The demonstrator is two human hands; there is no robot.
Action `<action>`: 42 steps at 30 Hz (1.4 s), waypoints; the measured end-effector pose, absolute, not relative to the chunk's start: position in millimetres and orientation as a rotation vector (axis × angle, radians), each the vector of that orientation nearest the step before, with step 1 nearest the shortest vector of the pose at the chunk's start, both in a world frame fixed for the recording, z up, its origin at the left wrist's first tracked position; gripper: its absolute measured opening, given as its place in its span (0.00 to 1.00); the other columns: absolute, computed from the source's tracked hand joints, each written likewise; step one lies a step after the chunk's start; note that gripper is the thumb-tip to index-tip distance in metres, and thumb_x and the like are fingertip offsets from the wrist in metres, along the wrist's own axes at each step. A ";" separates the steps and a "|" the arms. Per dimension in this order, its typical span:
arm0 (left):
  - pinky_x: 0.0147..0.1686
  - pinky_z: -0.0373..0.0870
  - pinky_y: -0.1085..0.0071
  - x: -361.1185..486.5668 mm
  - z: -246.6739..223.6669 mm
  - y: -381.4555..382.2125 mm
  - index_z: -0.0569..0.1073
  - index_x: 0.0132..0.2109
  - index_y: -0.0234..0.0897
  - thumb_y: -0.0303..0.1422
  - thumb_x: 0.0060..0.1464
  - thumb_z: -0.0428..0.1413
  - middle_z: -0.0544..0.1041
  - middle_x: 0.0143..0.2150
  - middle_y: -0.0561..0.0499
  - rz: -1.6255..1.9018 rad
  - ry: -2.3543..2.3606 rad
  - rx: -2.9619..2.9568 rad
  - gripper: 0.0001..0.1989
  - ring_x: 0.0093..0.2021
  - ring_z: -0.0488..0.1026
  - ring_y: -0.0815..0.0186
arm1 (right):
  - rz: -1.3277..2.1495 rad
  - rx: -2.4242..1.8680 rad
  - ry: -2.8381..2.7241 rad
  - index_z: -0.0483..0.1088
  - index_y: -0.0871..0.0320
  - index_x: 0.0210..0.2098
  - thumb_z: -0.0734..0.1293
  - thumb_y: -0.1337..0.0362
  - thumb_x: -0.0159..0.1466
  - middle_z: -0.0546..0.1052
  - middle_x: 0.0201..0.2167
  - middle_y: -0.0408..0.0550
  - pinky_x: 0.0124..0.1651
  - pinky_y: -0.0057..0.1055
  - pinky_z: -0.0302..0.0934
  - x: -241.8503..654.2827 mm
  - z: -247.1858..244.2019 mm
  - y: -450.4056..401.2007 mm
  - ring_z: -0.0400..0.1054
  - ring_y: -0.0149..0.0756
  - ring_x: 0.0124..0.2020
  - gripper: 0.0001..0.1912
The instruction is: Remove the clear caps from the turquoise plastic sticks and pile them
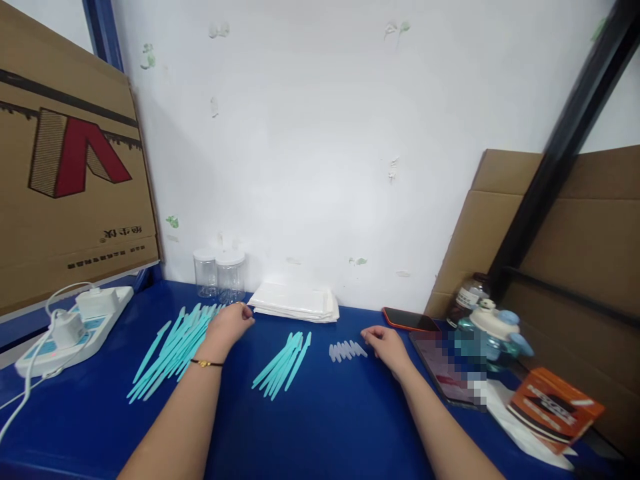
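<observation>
My left hand [229,329] is closed, fingers curled together, at the right edge of a large pile of turquoise eyebrow razors [177,350]. What its fingers hold, if anything, is hidden. A smaller bunch of eyebrow razors [283,363] lies between my hands, fanned out on the blue table [310,433]. Just right of that bunch, several small translucent caps [346,351] lie in a slanted row. At the row's right end, my right hand [387,345] has its thumb and fingers drawn together. I cannot make out anything between those fingertips.
Two clear lidded jars [231,277] and a stack of white packets [295,301] stand by the wall. A power strip [75,330] is on the left. To the right are a phone [410,319], a tablet [443,370], a teal bottle [493,337] and an orange box [555,408].
</observation>
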State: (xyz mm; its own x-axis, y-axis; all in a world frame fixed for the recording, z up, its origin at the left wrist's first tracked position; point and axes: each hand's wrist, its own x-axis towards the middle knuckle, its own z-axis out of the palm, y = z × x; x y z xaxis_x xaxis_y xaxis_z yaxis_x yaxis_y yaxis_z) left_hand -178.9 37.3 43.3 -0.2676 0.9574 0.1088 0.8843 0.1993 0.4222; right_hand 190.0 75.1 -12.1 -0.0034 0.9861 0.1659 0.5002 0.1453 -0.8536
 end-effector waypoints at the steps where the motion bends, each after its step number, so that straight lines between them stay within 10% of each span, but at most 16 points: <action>1: 0.35 0.62 0.71 -187.3 42.1 37.7 0.72 0.36 0.36 0.33 0.44 0.54 0.76 0.39 0.43 0.584 2.343 1.750 0.10 0.41 0.71 0.59 | 0.764 -1.461 -1.612 0.73 0.60 0.28 0.63 0.54 0.54 0.74 0.21 0.45 0.19 0.26 0.52 189.5 -11.3 74.3 0.59 0.27 0.15 0.16; 13: 0.31 0.61 0.73 -168.2 43.7 35.9 0.71 0.28 0.38 0.36 0.47 0.53 0.76 0.31 0.49 0.597 2.321 1.763 0.07 0.34 0.72 0.63 | 0.800 -1.349 -1.535 0.72 0.60 0.27 0.65 0.51 0.53 0.72 0.21 0.44 0.19 0.25 0.51 176.7 6.0 59.9 0.58 0.27 0.15 0.16; 18: 0.28 0.63 0.73 -87.4 49.4 17.6 0.70 0.30 0.35 0.39 0.45 0.55 0.74 0.26 0.50 1.032 1.360 1.740 0.11 0.28 0.69 0.66 | 1.173 -1.003 -1.477 0.72 0.60 0.38 0.67 0.50 0.52 0.70 0.21 0.43 0.19 0.24 0.47 135.7 28.4 27.5 0.56 0.25 0.16 0.21; 27: 0.25 0.60 0.73 -39.5 35.5 4.7 0.67 0.27 0.37 0.38 0.43 0.57 0.70 0.23 0.53 0.953 1.171 1.654 0.10 0.24 0.64 0.70 | 1.309 -0.856 -1.375 0.68 0.61 0.22 0.68 0.54 0.53 0.64 0.14 0.39 0.21 0.24 0.46 111.6 22.6 18.5 0.53 0.23 0.16 0.16; 42: 0.19 0.53 0.78 -105.3 40.9 28.7 0.68 0.29 0.33 0.45 0.39 0.59 0.63 0.18 0.59 1.074 1.376 1.451 0.18 0.18 0.57 0.76 | 1.016 -1.503 -1.611 0.70 0.61 0.26 0.71 0.58 0.45 0.71 0.15 0.42 0.15 0.23 0.48 200.2 -9.4 74.7 0.59 0.26 0.13 0.13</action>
